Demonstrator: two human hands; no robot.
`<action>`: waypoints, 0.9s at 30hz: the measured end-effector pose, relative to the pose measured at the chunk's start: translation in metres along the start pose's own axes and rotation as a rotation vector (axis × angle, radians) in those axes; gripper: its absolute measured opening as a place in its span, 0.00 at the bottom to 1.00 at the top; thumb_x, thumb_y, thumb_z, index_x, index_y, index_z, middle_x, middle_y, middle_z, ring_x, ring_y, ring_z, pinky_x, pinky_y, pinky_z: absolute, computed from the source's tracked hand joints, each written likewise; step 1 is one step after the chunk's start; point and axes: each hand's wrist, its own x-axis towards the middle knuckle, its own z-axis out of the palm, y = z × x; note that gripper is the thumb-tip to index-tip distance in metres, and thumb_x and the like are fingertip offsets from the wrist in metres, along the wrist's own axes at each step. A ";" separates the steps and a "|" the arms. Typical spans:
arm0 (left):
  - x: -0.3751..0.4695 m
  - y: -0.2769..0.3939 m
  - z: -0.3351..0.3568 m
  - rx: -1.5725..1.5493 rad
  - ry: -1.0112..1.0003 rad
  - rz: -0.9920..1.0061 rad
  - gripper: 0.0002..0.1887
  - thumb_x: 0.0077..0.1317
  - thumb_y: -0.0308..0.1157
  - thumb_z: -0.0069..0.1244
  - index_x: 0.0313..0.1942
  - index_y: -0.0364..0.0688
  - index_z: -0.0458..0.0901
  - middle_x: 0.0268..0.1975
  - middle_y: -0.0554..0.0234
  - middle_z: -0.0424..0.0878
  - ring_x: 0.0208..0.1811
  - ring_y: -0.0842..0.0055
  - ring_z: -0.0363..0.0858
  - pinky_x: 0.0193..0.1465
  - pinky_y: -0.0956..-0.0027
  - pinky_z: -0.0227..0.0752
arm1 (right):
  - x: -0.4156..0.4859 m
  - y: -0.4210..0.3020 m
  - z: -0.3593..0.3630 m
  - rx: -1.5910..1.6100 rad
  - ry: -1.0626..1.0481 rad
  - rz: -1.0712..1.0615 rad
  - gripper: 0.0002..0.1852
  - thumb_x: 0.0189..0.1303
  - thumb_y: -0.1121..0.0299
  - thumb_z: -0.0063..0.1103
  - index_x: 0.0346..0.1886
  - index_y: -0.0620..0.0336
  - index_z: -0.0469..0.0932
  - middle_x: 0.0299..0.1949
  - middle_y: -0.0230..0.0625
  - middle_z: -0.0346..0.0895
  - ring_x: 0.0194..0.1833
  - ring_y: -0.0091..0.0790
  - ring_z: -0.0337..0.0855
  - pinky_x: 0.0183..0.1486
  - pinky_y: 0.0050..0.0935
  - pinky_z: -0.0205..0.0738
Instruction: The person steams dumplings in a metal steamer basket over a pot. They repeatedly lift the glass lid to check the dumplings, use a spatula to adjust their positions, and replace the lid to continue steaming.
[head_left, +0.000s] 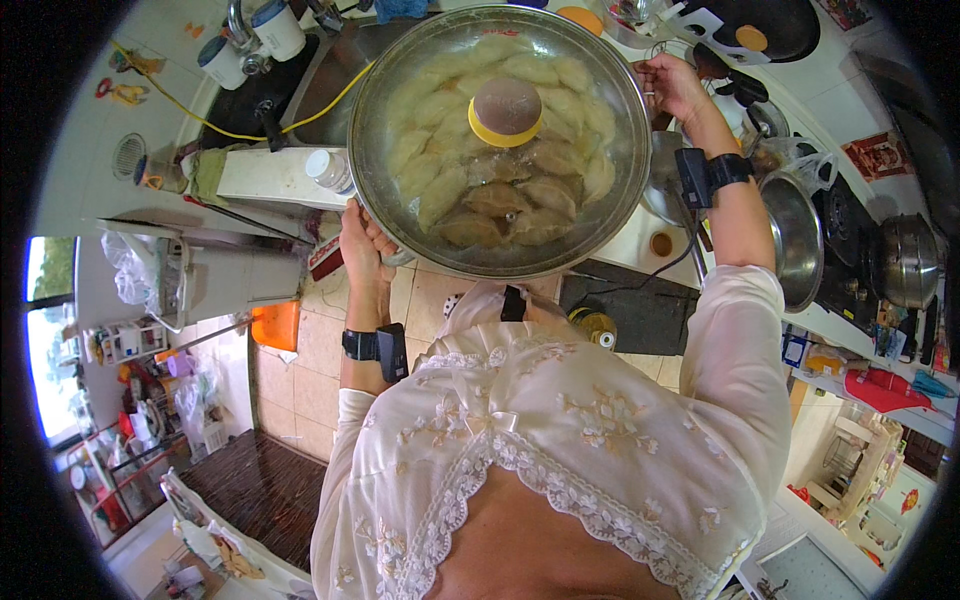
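Note:
A wide round pan (641, 176) is held out in front of my chest, with a glass lid (375, 97) on it. The lid has a brown knob (508, 105) with a yellow collar. Through the fogged glass several dumplings (499, 199) show, packed close together. My left hand (366, 244) grips a loop handle (399, 259) at the pan's lower left. On the far right side, my right hand (673, 84) is closed at the rim, and the handle there is mostly hidden by its fingers.
Left of the pan, a white-capped bottle (328, 169) stands on the counter by the sink (330, 90). At right are a large steel bowl (795, 232), a stove (844, 232) and a steel pot (907, 259). A black cord (671, 262) hangs there. An oil bottle (594, 326) stands below.

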 end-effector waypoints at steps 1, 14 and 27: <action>0.000 0.000 0.000 -0.004 0.001 -0.004 0.17 0.70 0.45 0.36 0.23 0.51 0.63 0.13 0.81 0.54 0.10 0.89 0.48 0.10 0.80 0.42 | -0.001 -0.001 0.001 -0.009 0.055 0.017 0.16 0.58 0.60 0.45 0.38 0.64 0.74 0.32 0.36 0.75 0.29 0.33 0.77 0.30 0.31 0.76; 0.014 -0.004 -0.001 -0.137 -0.027 -0.104 0.13 0.71 0.43 0.35 0.28 0.51 0.68 0.13 0.83 0.50 0.09 0.89 0.46 0.07 0.82 0.41 | 0.013 0.009 -0.010 -0.015 0.006 0.111 0.14 0.56 0.61 0.46 0.30 0.62 0.75 0.23 0.31 0.72 0.21 0.28 0.69 0.25 0.29 0.70; 0.025 0.002 -0.001 -0.124 -0.102 -0.200 0.18 0.71 0.46 0.33 0.23 0.52 0.61 0.13 0.81 0.53 0.09 0.88 0.48 0.09 0.81 0.43 | 0.014 0.026 -0.019 0.009 0.109 0.100 0.15 0.56 0.59 0.49 0.33 0.63 0.74 0.24 0.33 0.69 0.22 0.31 0.69 0.27 0.31 0.72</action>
